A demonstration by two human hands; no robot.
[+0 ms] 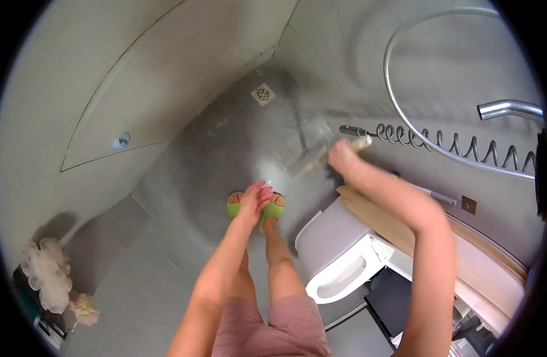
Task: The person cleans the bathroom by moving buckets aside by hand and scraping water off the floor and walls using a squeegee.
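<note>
My right hand (343, 157) is closed around a pale, stick-like tool (311, 163), smeared by motion. One end of the tool pokes out past my fist towards the wall, and the other slants down over the grey floor; its kind cannot be made out. My left hand (256, 199) is held out in front of me, fingers apart and nothing visible in it. Below it are my feet in green slippers (274, 209). Just beyond my right fist hangs a metal spray nozzle (352, 130) on a coiled hose (458, 146).
A square floor drain (263, 94) lies in the far corner. To my right stand a white toilet (340, 279), a looping shower hose (398, 98) and a metal spout (510, 109). White bath puffs (47, 275) hang at the left. A panel with a round fitting (124, 139) is beyond them.
</note>
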